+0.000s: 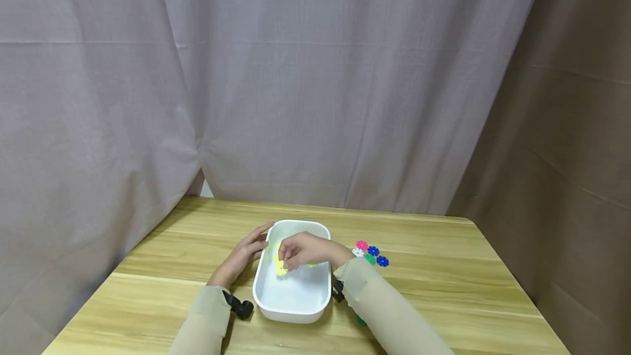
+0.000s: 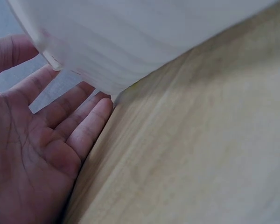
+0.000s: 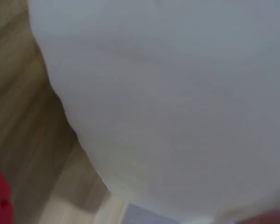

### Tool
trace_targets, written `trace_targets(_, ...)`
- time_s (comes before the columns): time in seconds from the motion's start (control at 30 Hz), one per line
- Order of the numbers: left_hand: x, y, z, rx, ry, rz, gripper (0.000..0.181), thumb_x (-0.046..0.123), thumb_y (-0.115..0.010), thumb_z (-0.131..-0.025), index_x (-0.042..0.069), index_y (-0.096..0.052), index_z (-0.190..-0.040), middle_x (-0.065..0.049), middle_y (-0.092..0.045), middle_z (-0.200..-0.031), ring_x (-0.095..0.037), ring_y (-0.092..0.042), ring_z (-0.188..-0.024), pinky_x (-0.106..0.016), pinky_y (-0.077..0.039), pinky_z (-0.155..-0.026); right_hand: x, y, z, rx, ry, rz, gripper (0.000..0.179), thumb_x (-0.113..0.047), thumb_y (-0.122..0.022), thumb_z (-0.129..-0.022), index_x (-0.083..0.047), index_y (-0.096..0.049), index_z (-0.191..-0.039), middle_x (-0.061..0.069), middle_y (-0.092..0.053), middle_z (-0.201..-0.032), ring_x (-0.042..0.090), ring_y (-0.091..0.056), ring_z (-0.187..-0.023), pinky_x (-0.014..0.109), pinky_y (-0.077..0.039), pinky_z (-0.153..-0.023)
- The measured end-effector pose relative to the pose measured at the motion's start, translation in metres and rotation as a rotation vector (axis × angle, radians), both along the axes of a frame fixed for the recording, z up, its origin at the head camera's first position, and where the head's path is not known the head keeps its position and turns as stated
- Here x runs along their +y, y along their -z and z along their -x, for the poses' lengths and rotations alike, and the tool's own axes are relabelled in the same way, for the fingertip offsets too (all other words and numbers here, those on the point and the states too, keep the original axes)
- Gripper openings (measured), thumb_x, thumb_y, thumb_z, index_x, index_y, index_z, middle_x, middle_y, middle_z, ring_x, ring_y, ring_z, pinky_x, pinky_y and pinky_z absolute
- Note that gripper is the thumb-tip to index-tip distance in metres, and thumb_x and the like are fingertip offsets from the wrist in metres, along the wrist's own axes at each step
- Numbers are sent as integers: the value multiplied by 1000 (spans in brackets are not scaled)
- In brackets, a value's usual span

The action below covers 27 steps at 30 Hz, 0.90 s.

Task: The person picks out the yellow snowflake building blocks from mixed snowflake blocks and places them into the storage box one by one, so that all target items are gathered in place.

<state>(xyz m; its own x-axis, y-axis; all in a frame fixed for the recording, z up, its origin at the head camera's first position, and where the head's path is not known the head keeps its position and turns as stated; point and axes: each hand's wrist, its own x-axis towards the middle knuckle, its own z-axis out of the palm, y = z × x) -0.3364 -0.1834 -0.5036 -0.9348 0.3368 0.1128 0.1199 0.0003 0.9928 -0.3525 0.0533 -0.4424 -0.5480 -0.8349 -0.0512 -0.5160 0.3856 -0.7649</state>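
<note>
A white plastic tub stands on the table in the head view. My left hand rests along its left side, fingers stretched towards the rim. In the left wrist view that hand has its fingers extended against the tub's outer wall. Reaching over the right side, my right hand pinches a yellow snowflake disc inside the tub. More yellow shows beside and behind the hand, partly hidden. The tub wall fills most of the right wrist view, leaving the right fingers almost wholly out of sight.
Right of the tub lie a pink disc, blue discs, a white disc and a green disc. Another green piece is partly under the right sleeve. A red piece shows in the right wrist view. Curtains hang behind the table.
</note>
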Motion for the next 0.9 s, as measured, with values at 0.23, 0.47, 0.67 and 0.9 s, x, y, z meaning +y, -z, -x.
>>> trace_targets(0.23, 0, -1, 0, -5, 26, -11, 58, 16, -53, -99, 21, -39, -156, -23, -44, -149, -35, -49, -132, -36, -47, -105, -6, 8, 1, -20, 14, -10, 12, 2, -70, -89, -3, -68, -100, 2, -71, -84, 14, -70, -77, 28, -58, -69)
trace_targets(0.47, -1, 0, -1, 5, 22, -8, 59, 14, -51, -99, 16, -37, -157, -25, -43, -149, -37, -47, -134, -38, -46, -107, -8, 9, 0, 2, 16, -9, 15, 3, -72, -87, -3, -68, -101, -2, -70, -85, 10, -67, -78, 23, -56, -69)
trace_targets(0.67, -2, 0, -1, 26, 40, -9, 58, 12, -49, -101, 13, -35, -157, -27, -41, -150, -40, -45, -135, -42, -44, -108, -8, 9, -1, -21, 14, 17, 18, 5, -70, -87, 0, -67, -104, 7, -74, -92, 15, -70, -82, 25, -58, -71)
trace_targets(0.9, -1, 1, 1, 19, 38, -17, 58, 12, -49, -100, 14, -36, -157, -27, -42, -150, -38, -47, -134, -38, -48, -104, -8, 8, 0, 15, -4, 17, 16, 7, -68, -89, 0, -67, -104, 8, -74, -93, 13, -70, -84, 24, -58, -75)
